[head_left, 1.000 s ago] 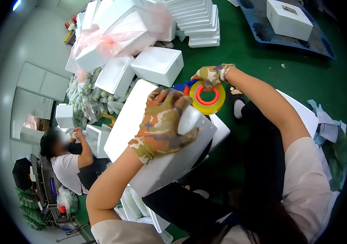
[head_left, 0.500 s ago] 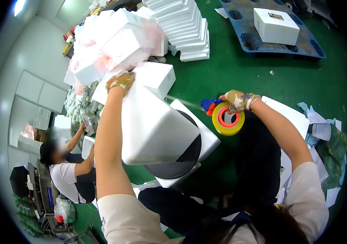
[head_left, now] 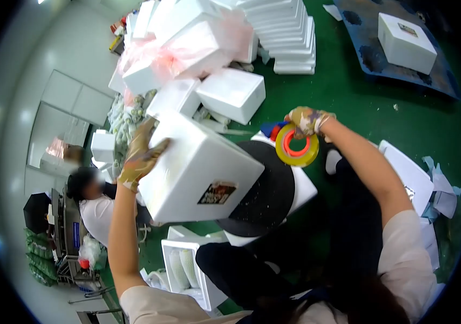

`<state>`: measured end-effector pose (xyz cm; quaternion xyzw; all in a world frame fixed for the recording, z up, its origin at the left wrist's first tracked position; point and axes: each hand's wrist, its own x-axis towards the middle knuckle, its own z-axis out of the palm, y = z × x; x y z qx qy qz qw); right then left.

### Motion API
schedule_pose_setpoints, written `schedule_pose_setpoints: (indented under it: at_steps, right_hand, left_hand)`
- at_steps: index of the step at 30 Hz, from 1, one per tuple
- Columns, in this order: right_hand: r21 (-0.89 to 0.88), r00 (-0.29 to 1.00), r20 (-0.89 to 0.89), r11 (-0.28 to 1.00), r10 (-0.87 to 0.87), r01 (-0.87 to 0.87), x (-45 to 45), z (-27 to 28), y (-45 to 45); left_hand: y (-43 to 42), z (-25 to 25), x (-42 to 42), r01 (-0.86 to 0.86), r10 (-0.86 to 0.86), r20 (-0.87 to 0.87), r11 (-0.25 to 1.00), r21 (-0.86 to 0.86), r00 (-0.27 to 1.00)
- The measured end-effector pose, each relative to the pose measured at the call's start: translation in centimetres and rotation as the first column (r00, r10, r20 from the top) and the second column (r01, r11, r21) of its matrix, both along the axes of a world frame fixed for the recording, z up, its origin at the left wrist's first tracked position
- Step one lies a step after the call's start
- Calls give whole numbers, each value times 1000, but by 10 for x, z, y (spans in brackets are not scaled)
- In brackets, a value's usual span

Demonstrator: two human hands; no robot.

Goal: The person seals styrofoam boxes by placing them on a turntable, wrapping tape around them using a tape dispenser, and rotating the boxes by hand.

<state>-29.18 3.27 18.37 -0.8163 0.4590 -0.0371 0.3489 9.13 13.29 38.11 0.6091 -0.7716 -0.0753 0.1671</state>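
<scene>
A white foam box [head_left: 192, 173] with a dark printed label [head_left: 217, 193] sits tilted on a round black turntable [head_left: 273, 189]. My left hand [head_left: 139, 156], in a camouflage-patterned glove, lies against the box's left side with thumb and fingers apart. In a matching glove, my right hand [head_left: 308, 121] grips a tape dispenser [head_left: 274, 130] with blue and red parts, right of the box. It carries a large roll of yellow tape [head_left: 297, 150] with an orange-red core. A pale strip of tape [head_left: 236, 131] runs from the dispenser towards the box's far side.
Foam boxes [head_left: 192, 48] are heaped at the back beside stacked lids [head_left: 289, 38]. A labelled box [head_left: 405, 40] rests on a blue pallet [head_left: 370, 59]. An open box [head_left: 176, 259] holding net-wrapped produce stands by my left leg. A co-worker [head_left: 98, 208] is at left.
The box has turned, bringing its label into view. My left hand has shifted from its top edge down along its left side. The right hand still holds the dispenser, slightly higher in view.
</scene>
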Motion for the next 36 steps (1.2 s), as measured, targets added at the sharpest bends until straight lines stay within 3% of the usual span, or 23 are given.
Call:
schedule_pose_setpoints:
  at_steps: [2,3,4,5,6,8,9,10,12,13,14,16,17,19,22,23,24,26,31,32,36]
  right_hand:
    - [53,999,-27,998,35,-34,0,-20,-12]
    - [171,999,-54,985,-5,15,-4,-5,-4]
    - [38,1000,1,999,24,-24,-11,-5,4]
    - [94,1000,19,995,-24,22,-20,-3,12]
    - [152,996,39,986,-77,70,-27,11,26]
    - [43,1000,23,999,8,-9,-37,-3,40]
    - [-15,999,30,999,33,-32,-45,-5,52]
    - [86,999,43,996,16,-20,-50,4,63]
    - [-33,993,64,995,98,-96,-58,13,89]
    - [-69,995,51,995,83,-79,-57,23,107]
    - [86,990,-119,994,81,-71,-55,37,119]
    - [-48,990,-87,992,112,-117,-63,21,140]
    - [-188,985,111,976,134,-111,-65,13,156]
    - [-131,980,150,985,133,-113,-67,10,189]
    - [-289,950,260,953,173,-94,-77,-5,229]
    - [-267,964,208,957,168,-110,-80,-3,236]
    - [-297,941,295,952,164,-73,-77,-5,242]
    - [-197,955,233,971,182,-136,-75,-1,248]
    - [-113,932,274,970,238,-215,-55,4,259]
    - [29,943,194,960,269,-279,-48,9,259]
    - [-93,872,337,935,354,-343,-10,-9,282]
  left_hand:
    - [-7,13,-62,359,-381,307,925,128,872]
    - [-18,-2,-69,344,-398,384,917,203,833]
    - [-29,-13,-74,332,-423,459,904,268,781]
    - [-36,-16,-73,279,-396,475,913,298,786]
    - [-33,-20,-71,317,-384,446,922,220,808]
    - [-26,-34,-72,164,-220,466,974,157,857]
    - [-26,-31,-73,166,-213,398,975,151,892]
    - [-27,-33,-71,90,-131,419,989,115,899]
    - [-31,-31,-63,-223,152,392,964,145,907]
    - [-33,-34,-54,-317,261,417,946,70,870]
    - [-34,-43,-39,-406,366,437,914,-4,821]
    - [-28,-44,-21,-514,487,355,857,-20,798]
    - [-27,-48,-12,-526,512,355,848,-65,782]
    - [-31,-60,17,-554,555,333,825,-109,762]
    - [-28,-66,34,-568,581,280,812,-136,764]
    - [-30,-66,35,-569,584,274,810,-139,764]
    - [-31,-67,37,-570,584,272,810,-137,764]
    - [-35,-67,43,-573,579,266,813,-107,771]
    - [-37,-71,56,-539,544,219,838,-87,810]
    - [-36,-72,54,-543,547,225,835,-84,806]
    - [-33,-69,47,-529,539,209,842,-105,816]
